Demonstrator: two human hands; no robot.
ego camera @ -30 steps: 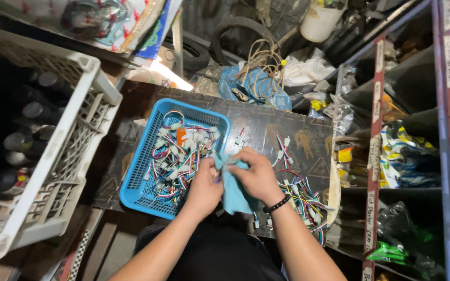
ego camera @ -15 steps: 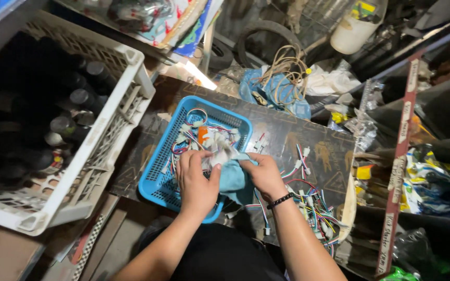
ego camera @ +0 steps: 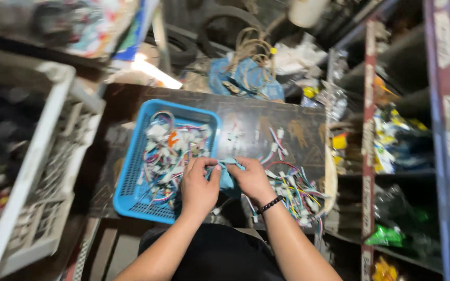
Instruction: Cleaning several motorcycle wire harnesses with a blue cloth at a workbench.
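Cloth (ego camera: pixel 227 177), light blue and crumpled, is pinched between left hand (ego camera: pixel 198 187) and right hand (ego camera: pixel 252 180) above a dark board (ego camera: pixel 266 122), beside a blue basket (ego camera: pixel 131 182) of wire connectors (ego camera: pixel 170 151); cluttered shelves (ego camera: pixel 369 130) stand rightward. Its long axis cannot be told.

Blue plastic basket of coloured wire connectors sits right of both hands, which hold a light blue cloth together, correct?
Not quite. The head view shows the blue plastic basket left of the hands; left hand and right hand do hold the light blue cloth together.

White plastic crate (ego camera: pixel 37 171) left; tyre (ego camera: pixel 220 26) and cluttered shelves (ego camera: pixel 391 140) beyond.
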